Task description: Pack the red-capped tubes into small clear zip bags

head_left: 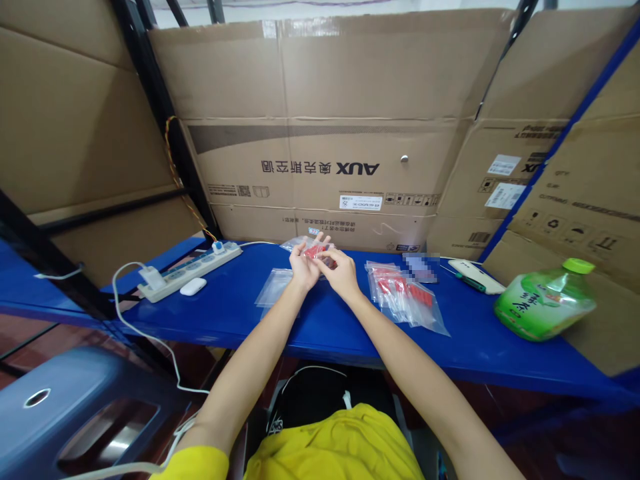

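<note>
A person in a yellow shirt sits at a blue desk (240, 313), seen from their own head, with both bare arms stretched forward. The left hand (303, 265) and right hand (341, 269) meet at the middle of the desk, near its far edge. Together the hands grip a small clear plastic bag (318, 252) with red pieces inside it; the fingers of both hands curl around the bag and hold it just above the desk. What the red pieces are is too small to tell.

Just right of the right hand lies a pile of clear bags (404, 297), each holding the same kind of red pieces, flat on the desk and overlapping one another. Just left of the left hand lie empty clear bags (273, 288), flat and see-through against the blue surface.

Further left, a white power strip (193, 270) lies at an angle with a white charger plugged into it, its cord trailing off the front edge of the desk. A small white oval case (193, 287) sits just beside the strip. On the right side, well apart from the hands, a green plastic bottle (545, 301) with a lime cap lies on its side; it holds pale liquid. Between it and the pile lies a white device (475, 275). Large flattened cardboard boxes (330, 127) stand behind the desk.
</note>
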A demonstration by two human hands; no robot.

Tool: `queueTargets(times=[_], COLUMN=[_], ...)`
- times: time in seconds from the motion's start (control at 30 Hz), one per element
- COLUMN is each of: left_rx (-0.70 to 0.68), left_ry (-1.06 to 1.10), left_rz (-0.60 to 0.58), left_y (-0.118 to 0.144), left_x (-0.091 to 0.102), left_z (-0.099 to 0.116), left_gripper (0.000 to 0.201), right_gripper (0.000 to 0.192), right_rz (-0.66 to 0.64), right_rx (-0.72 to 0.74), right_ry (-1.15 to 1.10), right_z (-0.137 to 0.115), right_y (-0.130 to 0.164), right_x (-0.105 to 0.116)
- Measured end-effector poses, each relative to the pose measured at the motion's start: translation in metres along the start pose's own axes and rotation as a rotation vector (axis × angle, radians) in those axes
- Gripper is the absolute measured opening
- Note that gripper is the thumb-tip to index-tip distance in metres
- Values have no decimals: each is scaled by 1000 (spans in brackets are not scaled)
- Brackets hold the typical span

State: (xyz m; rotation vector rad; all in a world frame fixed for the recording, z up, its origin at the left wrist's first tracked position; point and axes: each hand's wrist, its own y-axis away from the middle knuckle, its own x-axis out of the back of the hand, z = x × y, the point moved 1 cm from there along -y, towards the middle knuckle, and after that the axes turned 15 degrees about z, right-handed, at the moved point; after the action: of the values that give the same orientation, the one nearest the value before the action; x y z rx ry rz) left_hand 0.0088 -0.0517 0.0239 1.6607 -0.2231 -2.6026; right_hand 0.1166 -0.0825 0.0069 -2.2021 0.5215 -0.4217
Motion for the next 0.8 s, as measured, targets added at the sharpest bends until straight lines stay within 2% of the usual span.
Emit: queueTargets(times=[0.27, 0.57, 0.73, 0.8], left_rx=[-21, -21, 36, 49], left_ry=[12, -17, -36, -26], left_rz=[-16, -38, -111, -141], left_y=[-1, -2, -3, -4], left_x=[-1, 1, 2, 3], left_z=[-2, -1, 3, 5], left_gripper=[28, 23, 41, 49], right_gripper=[24, 21, 24, 26], right_rz=[8, -37, -126, -103], right_rx=[39, 85, 193, 216], right_ry=[24, 31, 63, 82], right_z=[0, -4, -7, -5], right_y=[1, 0, -6, -10], right_x=[1, 3, 11, 16])
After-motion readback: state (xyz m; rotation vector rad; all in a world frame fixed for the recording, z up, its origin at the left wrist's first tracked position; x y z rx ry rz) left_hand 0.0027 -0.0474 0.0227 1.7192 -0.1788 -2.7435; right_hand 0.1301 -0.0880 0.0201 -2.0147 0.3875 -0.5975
